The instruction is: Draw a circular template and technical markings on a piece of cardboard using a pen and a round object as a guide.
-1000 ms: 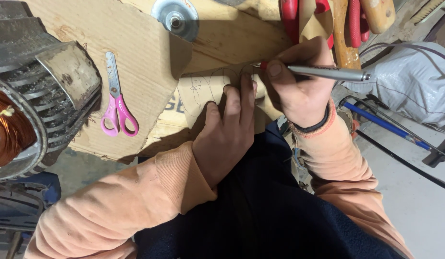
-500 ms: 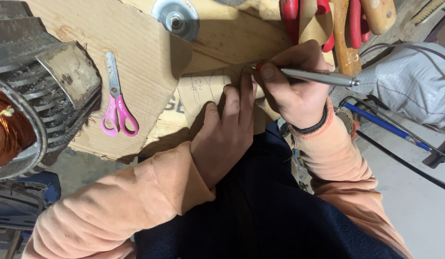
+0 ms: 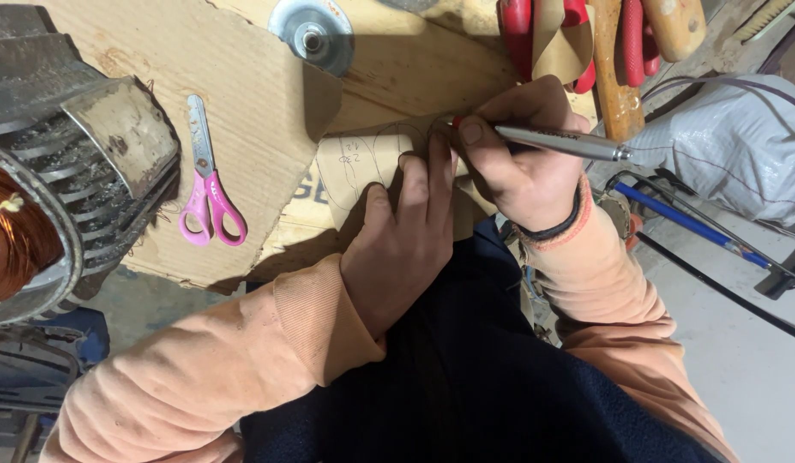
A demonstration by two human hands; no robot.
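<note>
My right hand (image 3: pixel 517 163) grips a silver pen (image 3: pixel 560 141) with its red tip down on a small tan sheet of paper (image 3: pixel 363 167). The sheet lies on a wooden board and carries pen lines and small scribbles. My left hand (image 3: pixel 406 240) rests flat on the sheet, fingers spread, pinning it just left of the pen tip. Both sleeves are peach coloured.
Pink-handled scissors (image 3: pixel 207 189) lie on a cardboard sheet (image 3: pixel 157 77) to the left. An electric motor (image 3: pixel 54 171) with copper windings stands at the far left. A metal disc (image 3: pixel 312 34) lies up top, red-handled tools (image 3: pixel 578 43) and a wooden handle (image 3: pixel 616 77) top right, a white sack (image 3: pixel 732 146) right.
The pen tip has crept a little to the left along the sheet toward my left fingertips. My left hand has stayed pressed on the paper.
</note>
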